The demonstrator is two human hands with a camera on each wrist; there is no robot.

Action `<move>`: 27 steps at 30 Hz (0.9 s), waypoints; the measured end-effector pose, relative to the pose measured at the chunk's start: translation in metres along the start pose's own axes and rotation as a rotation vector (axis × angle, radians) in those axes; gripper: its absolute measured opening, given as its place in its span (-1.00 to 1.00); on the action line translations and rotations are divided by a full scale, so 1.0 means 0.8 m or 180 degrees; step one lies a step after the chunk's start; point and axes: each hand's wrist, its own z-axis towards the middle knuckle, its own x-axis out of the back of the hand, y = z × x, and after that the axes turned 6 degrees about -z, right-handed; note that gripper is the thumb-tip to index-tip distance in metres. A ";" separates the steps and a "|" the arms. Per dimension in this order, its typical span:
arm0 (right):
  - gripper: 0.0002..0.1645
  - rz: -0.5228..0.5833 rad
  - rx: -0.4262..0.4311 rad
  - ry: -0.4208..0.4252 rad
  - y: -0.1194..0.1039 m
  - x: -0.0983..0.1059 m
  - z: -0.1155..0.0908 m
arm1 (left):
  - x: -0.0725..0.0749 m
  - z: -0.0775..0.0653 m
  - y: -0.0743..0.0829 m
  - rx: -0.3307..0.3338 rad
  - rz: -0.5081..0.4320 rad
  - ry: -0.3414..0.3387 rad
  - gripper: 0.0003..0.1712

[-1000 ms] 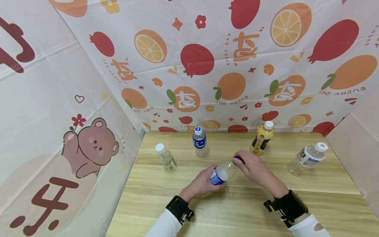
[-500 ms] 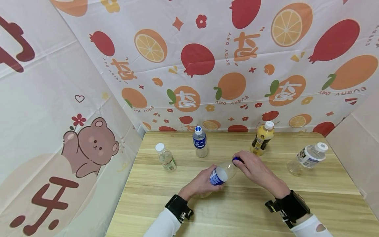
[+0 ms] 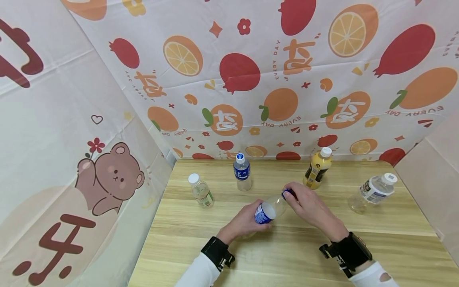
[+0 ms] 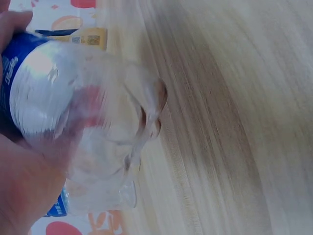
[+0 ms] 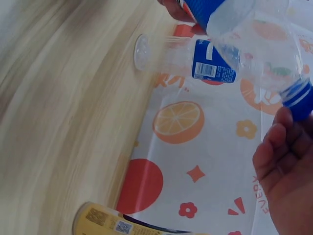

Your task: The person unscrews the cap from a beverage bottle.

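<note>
Tilted over the middle of the table is a clear plastic bottle (image 3: 279,204) with a blue label and a blue cap (image 5: 298,100), its neck pointing to the right. My left hand (image 3: 247,220) grips it round the label. In the left wrist view the bottle's clear base (image 4: 112,117) sticks out past that hand, close over the wood. With fingers and thumb my right hand (image 3: 304,201) pinches the blue cap, which sits on the bottle's neck in the right wrist view.
On the wooden table (image 3: 287,255) stand a white-capped bottle (image 3: 202,193) at left, a blue-labelled bottle (image 3: 242,173) behind, a yellow bottle (image 3: 317,169) behind my right hand, and a clear bottle (image 3: 373,193) at right. A fruit-print cloth (image 3: 251,111) hangs behind.
Both hands stay on the bottle in about the same place. The right hand and wrist shift very slightly, and the fingers turn a little at the cap.
</note>
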 end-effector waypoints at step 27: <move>-0.74 -0.0144 -0.0814 0.0093 -0.009 -0.015 0.005 | -0.013 0.002 -0.001 -0.0281 0.1195 0.0838 -0.26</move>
